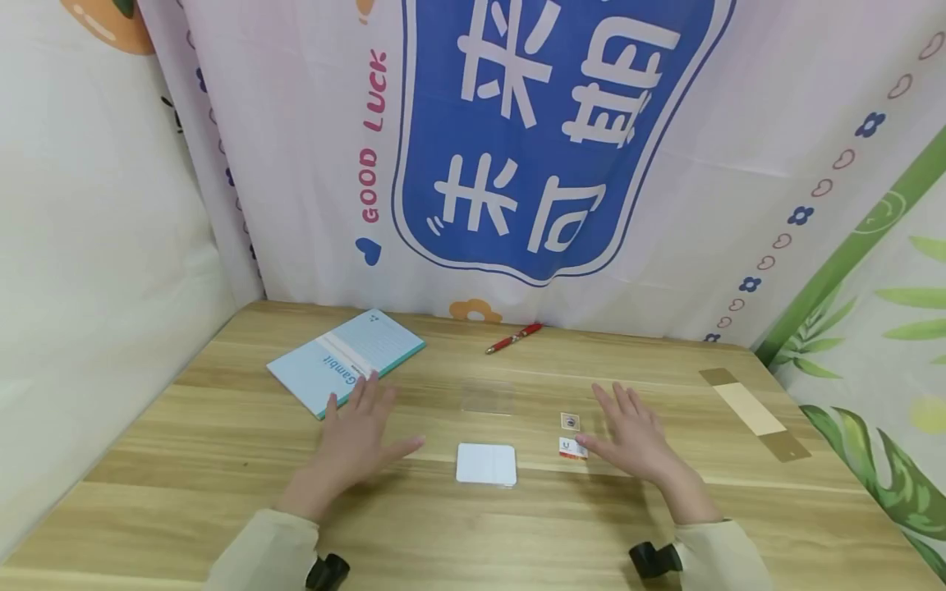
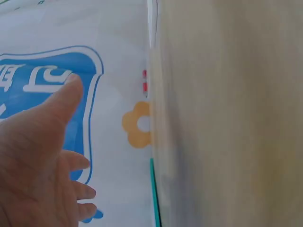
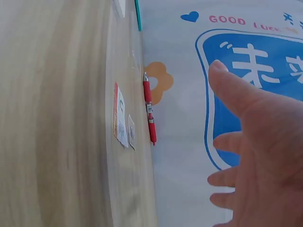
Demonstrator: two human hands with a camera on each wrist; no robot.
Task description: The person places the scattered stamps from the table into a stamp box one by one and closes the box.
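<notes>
My left hand (image 1: 355, 439) and right hand (image 1: 631, 439) hover flat, fingers spread, holding nothing; between them lies a glossy white rounded-square card (image 1: 485, 464); two small stickers (image 1: 572, 447) sit just beside my right thumb.

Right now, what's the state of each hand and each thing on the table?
left hand: open, fingers spread, holding nothing
right hand: open, holding nothing, beside the small cards
notebook: closed, flat
red pen: lying flat, untouched
white card: flat between the hands
clear sleeve: flat
two small cards: flat, face up
</notes>
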